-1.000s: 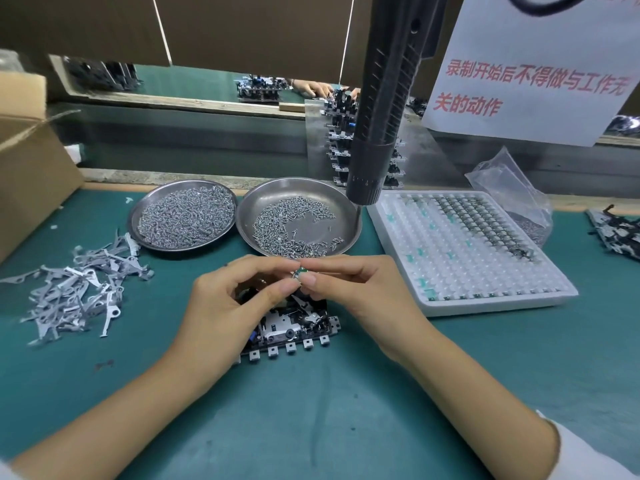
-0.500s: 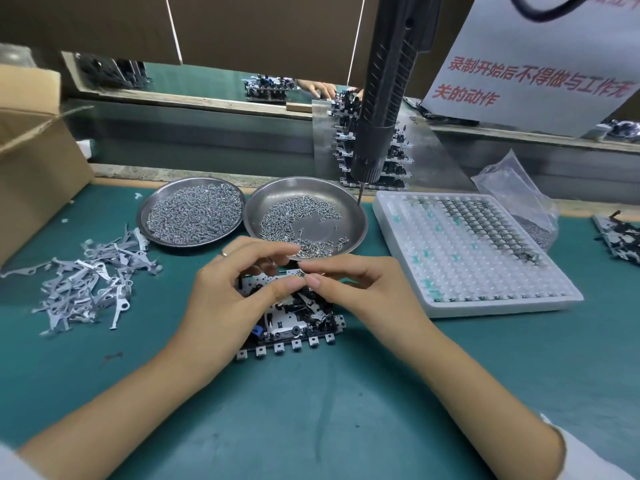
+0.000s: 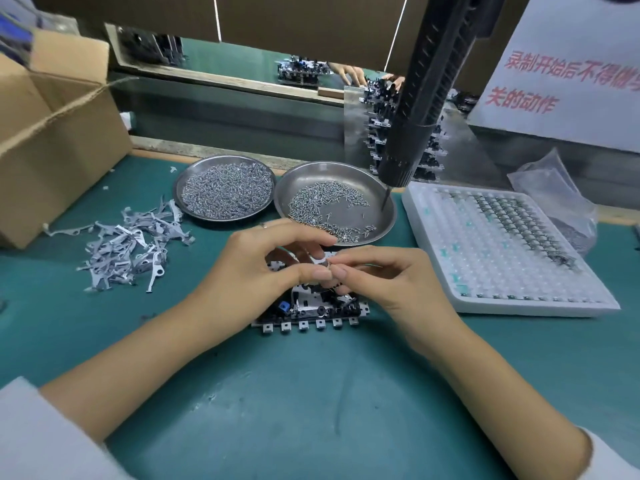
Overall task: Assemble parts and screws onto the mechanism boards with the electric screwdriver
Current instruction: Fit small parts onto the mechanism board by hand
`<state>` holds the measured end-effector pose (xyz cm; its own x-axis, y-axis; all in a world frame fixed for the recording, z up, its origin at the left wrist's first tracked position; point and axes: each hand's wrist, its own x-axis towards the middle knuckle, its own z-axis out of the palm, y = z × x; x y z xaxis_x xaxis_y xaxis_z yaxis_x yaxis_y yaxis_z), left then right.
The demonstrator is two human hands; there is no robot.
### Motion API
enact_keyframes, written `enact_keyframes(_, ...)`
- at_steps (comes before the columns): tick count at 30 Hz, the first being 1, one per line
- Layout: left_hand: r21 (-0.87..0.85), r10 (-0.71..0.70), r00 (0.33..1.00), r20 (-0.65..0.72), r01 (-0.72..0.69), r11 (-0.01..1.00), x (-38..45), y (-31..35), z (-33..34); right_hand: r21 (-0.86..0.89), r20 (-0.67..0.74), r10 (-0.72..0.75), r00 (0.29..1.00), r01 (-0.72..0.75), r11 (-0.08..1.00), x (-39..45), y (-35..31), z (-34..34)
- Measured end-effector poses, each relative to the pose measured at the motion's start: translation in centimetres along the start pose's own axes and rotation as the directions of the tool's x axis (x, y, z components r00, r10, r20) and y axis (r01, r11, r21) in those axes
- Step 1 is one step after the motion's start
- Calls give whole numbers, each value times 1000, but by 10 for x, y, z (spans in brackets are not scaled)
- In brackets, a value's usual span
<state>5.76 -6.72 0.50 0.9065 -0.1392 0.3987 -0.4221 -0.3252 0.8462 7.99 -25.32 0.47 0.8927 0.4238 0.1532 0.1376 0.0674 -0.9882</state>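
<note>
A black mechanism board (image 3: 311, 311) with a row of metal tabs lies on the green mat in front of me. My left hand (image 3: 256, 271) and my right hand (image 3: 391, 282) meet just above it, and their fingertips pinch a small metal part (image 3: 327, 263) between them. Much of the board is hidden under my fingers. The black electric screwdriver (image 3: 422, 98) hangs above the right screw dish, with its bit pointing down.
Two steel dishes of screws (image 3: 225, 194) (image 3: 346, 188) stand behind the board. Grey metal levers (image 3: 128, 247) lie in a heap at the left, beside a cardboard box (image 3: 52, 133). A white parts tray (image 3: 502, 247) sits at the right, a plastic bag (image 3: 554, 188) behind it.
Both hands have come down from chest height to just over the board, still pinching the small part. The view has shifted a little to the left.
</note>
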Motion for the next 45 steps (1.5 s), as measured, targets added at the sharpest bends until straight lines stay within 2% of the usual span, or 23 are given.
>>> enact_keyframes(5,25,12,1000,1,-12,1000,0,2,0,-5,-2,-40,999,40,999,0,0,-1)
enact_keyframes(10,92,6,998,63,-12,996,-3,2,-4,-140,28,-153,988,156,978,-1,5,0)
enact_keyframes(12,117,4,996,91,-15,993,-6,0,-6,-287,67,-236,969,246,926,-2,8,0)
enact_keyframes(16,142,-9,996,90,-4,990,-15,-5,-15,-522,194,-403,894,442,730,-2,17,4)
enact_keyframes(22,70,-102,993,-57,106,992,-20,-6,-21,-603,290,-460,839,533,594,-5,25,8)
enact_keyframes(26,73,-108,992,-71,113,991,-22,-3,-18,-627,361,-461,811,577,524,-5,28,9)
enact_keyframes(31,119,-69,997,-28,72,990,-24,-2,-12,-625,379,-449,809,582,520,-5,29,8)
enact_keyframes(36,365,33,994,109,-71,928,-32,-5,-6,-567,295,-427,855,517,642,-6,27,8)
enact_keyframes(40,464,44,995,91,-82,882,-34,-8,-2,-526,252,-396,883,468,710,-5,24,10)
enact_keyframes(45,469,78,994,82,-107,876,-34,-11,0,-488,227,-334,915,403,774,-7,23,12)
